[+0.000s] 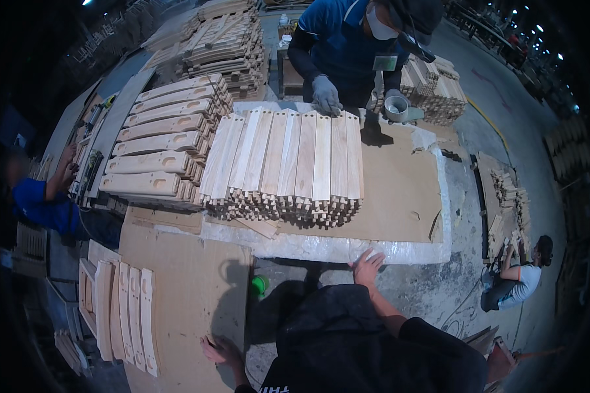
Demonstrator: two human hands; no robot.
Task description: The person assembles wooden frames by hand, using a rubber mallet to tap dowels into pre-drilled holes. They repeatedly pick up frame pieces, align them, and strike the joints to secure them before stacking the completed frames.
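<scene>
My right hand [368, 267] rests on the near edge of the white-wrapped table [406, 254], fingers apart and holding nothing. Low on the left, my left hand [223, 354] lies on a plywood board [183, 288] with its fingers loosely spread; no held thing can be made out. Beyond my hands stands a stack of pale wooden slats [288, 154], their tenoned ends toward me. Left of my left hand, several curved wooden pieces [134, 314] lie side by side on the board. Neither hand touches wood parts.
Across the table a co-worker's gloved hand [326, 95] touches the slats' far end; a metal cup [396, 108] is at their other hand. Shaped wooden rails [152, 144] are stacked left. A green round container [260, 284] sits below the board's edge. Other people work left and right.
</scene>
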